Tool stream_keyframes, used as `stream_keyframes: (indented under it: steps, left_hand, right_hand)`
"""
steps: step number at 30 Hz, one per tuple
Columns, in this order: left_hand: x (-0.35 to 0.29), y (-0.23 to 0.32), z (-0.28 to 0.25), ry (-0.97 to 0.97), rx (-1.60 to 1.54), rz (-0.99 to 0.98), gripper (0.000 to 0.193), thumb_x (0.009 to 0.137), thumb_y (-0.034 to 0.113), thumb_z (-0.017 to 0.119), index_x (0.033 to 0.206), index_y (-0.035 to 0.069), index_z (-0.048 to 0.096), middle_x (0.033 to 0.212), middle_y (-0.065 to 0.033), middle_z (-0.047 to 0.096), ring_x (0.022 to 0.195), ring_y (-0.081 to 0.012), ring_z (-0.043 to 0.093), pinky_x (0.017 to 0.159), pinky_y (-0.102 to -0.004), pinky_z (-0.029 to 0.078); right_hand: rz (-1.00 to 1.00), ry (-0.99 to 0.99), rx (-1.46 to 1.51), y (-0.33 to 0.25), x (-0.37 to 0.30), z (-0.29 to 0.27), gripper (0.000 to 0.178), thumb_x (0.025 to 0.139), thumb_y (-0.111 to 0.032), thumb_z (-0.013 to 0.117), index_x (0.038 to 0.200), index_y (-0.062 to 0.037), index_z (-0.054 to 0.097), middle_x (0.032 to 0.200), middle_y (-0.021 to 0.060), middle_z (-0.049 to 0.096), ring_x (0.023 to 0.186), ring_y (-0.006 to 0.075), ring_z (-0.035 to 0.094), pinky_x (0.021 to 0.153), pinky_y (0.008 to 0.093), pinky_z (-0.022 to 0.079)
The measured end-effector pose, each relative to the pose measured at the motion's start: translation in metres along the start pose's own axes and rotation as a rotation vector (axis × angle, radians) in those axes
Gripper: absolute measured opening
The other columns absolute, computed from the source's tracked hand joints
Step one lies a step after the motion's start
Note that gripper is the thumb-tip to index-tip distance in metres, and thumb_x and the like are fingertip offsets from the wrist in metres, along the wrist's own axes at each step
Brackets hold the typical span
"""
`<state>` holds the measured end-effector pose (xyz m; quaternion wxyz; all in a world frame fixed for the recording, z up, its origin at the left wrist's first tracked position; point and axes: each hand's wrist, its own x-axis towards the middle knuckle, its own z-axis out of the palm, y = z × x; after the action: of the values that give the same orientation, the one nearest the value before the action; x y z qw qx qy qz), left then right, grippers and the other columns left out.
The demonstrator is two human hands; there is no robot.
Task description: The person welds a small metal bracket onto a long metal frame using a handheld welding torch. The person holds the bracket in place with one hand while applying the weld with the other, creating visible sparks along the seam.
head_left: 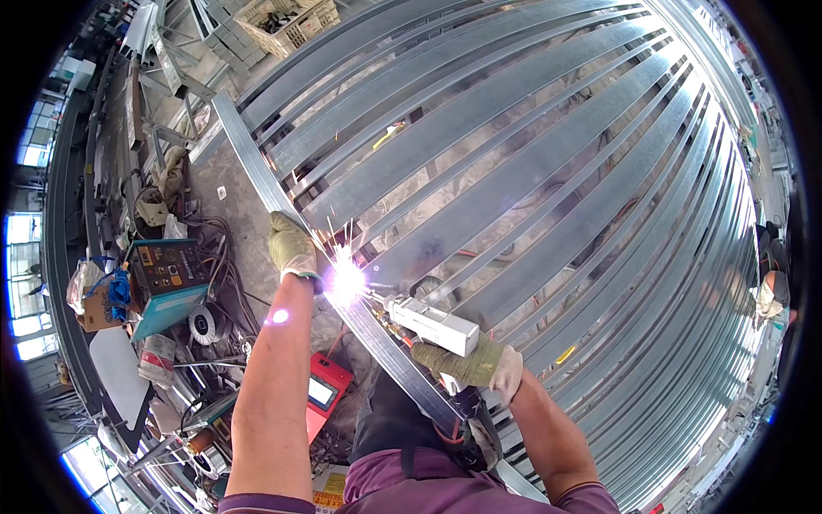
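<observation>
My left hand [291, 243], in a greenish work glove with a pale cuff, is closed on the edge of a long grey metal rail [244, 146]. My right hand [473, 360], gloved likewise, grips a white box-shaped welding gun [435, 324]. The gun's tip points left at the rail, just beside my left hand. A bright white-violet welding arc [346, 281] burns there and throws sparks up and outward. Its glare hides the joint and the gun's very tip. Flat grey metal bars [411, 171] run from the rail toward the upper right.
To the left stands a teal machine with a dark control panel [171, 265], with cables [227, 257] and a wire spool [205, 323] beside it. A red device with a screen [328, 390] lies below the rail. At the top is a beige crate [287, 26]. Another person [771, 291] appears at the right edge.
</observation>
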<state>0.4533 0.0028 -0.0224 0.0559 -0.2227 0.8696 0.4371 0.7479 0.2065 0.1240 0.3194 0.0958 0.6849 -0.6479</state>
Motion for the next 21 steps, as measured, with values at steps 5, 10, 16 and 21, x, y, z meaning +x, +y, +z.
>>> stream_keyframes:
  steps: [5, 10, 16, 21]
  left_hand:
    - [0.019, -0.014, 0.001, -0.012, -0.024, -0.012, 0.08, 0.109, 0.062, 0.028, 0.122, -0.005, 0.07, 0.116, -0.027, 0.074, 0.111, -0.0466, 0.068, 0.098, -0.0501, 0.052]
    - [0.007, -0.004, -0.001, 0.016, 0.076, 0.025, 0.082, 0.108, 0.063, 0.026, 0.12, -0.005, 0.071, 0.118, -0.0284, 0.073, 0.115, -0.0482, 0.066, 0.101, -0.0514, 0.05]
    - [0.012, -0.007, -0.001, 0.026, 0.112, 0.025, 0.083, 0.108, 0.063, 0.026, 0.119, -0.006, 0.071, 0.117, -0.03, 0.072, 0.116, -0.0486, 0.066, 0.102, -0.0519, 0.049]
    - [0.027, -0.024, 0.004, 0.093, 0.025, 0.087, 0.081, 0.107, 0.066, 0.035, 0.112, -0.007, 0.072, 0.098, -0.021, 0.076, 0.09, -0.0372, 0.071, 0.082, -0.0459, 0.054]
  right_hand:
    - [-0.04, 0.038, 0.345, 0.008, -0.002, 0.006, 0.055, 0.104, -0.03, 0.061, 0.154, -0.0105, 0.049, 0.133, 0.0117, 0.064, 0.115, 0.0192, 0.06, 0.099, 0.0346, 0.052]
    - [0.093, -0.031, 0.406, -0.016, -0.013, -0.004, 0.056, 0.11, -0.016, 0.034, 0.161, 0.0046, 0.028, 0.159, 0.0323, 0.039, 0.142, 0.0426, 0.05, 0.116, 0.0497, 0.05]
    - [0.035, -0.039, 0.404, -0.012, -0.012, -0.001, 0.055, 0.111, -0.018, 0.031, 0.161, 0.0055, 0.027, 0.16, 0.0323, 0.036, 0.144, 0.0437, 0.048, 0.117, 0.0531, 0.049]
    - [0.058, 0.012, 0.424, -0.001, -0.008, 0.006, 0.05, 0.112, -0.022, 0.04, 0.156, 0.0, 0.042, 0.158, 0.0229, 0.046, 0.14, 0.0342, 0.054, 0.115, 0.0469, 0.051]
